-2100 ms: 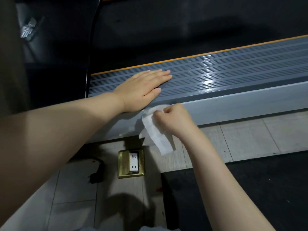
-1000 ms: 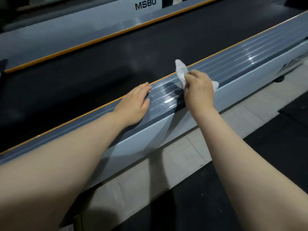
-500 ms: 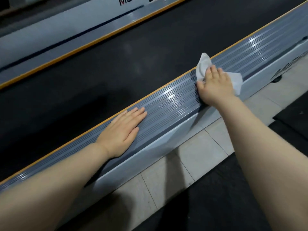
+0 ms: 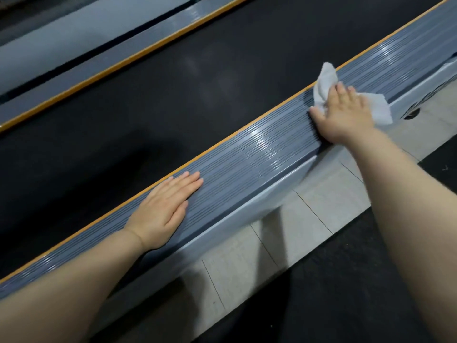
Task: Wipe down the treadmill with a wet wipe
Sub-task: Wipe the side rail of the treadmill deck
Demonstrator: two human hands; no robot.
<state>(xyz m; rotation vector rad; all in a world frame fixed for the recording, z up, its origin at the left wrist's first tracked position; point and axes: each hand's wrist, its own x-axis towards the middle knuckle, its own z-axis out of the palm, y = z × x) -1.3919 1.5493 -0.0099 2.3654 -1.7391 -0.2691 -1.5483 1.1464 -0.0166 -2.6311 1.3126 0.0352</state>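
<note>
I press the wet wipe flat under my right hand, fingers straight, at two o'clock on the ribbed side rail; left hand rests open at seven o'clock. I'd keep even pressure, following the grooves lengthwise

A white wet wipe, crumpled and partly bunched upward, lies on the treadmill's grey ribbed side rail, beside its orange edge strip and black belt.

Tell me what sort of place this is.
Probably a gym: a black treadmill belt between grey ribbed side rails edged with orange trim, standing on pale floor tiles beside a black floor mat.
</note>
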